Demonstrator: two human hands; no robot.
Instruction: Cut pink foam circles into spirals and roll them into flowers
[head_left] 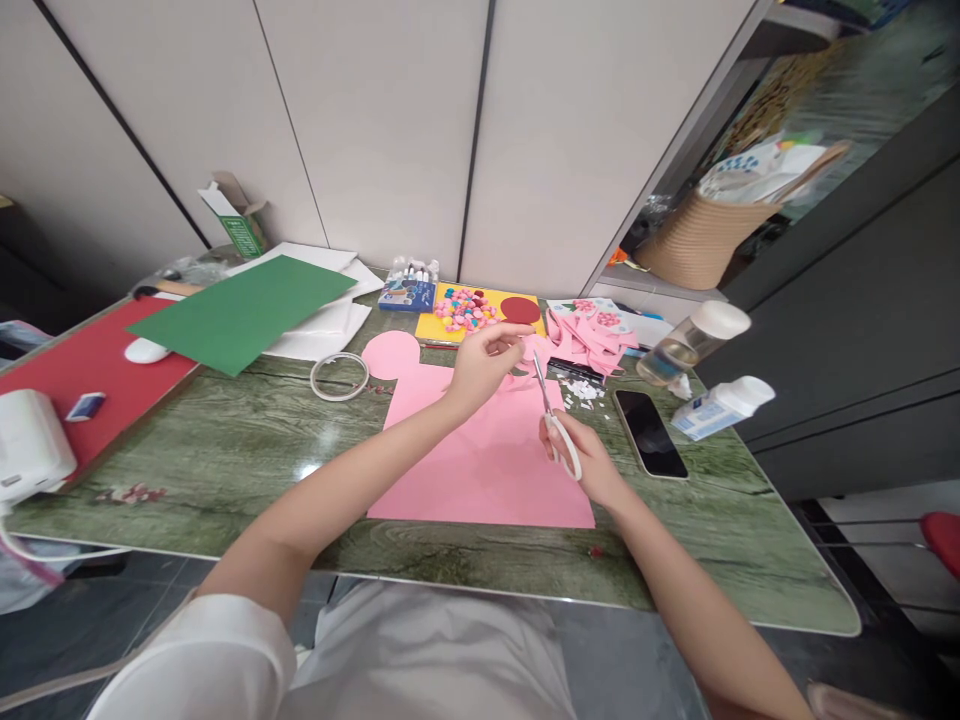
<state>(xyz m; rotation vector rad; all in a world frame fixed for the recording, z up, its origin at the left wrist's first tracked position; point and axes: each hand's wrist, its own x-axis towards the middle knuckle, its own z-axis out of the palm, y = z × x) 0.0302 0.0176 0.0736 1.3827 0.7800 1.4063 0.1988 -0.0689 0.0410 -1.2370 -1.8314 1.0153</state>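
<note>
My left hand (487,362) pinches a small piece of pink paper (534,350) above the far part of a pink sheet (480,470). In my right hand (581,455) is a pair of white-handled scissors (559,440), its blades pointing away from me and touching the pink piece. How far the blades are apart is hard to make out. A pink paper circle (391,356) lies at the sheet's far left corner. Beyond my hands, pink paper scraps (589,340) are heaped at the right, with small white bits (583,390) nearby.
A roll of tape (340,377) lies left of the sheet. Colourful pompoms (461,310) and a dark red circle (520,310) rest on yellow paper. Green paper (244,310) is at the left. At the right are a phone (650,433), a white bottle (724,405) and a clear bottle (694,342).
</note>
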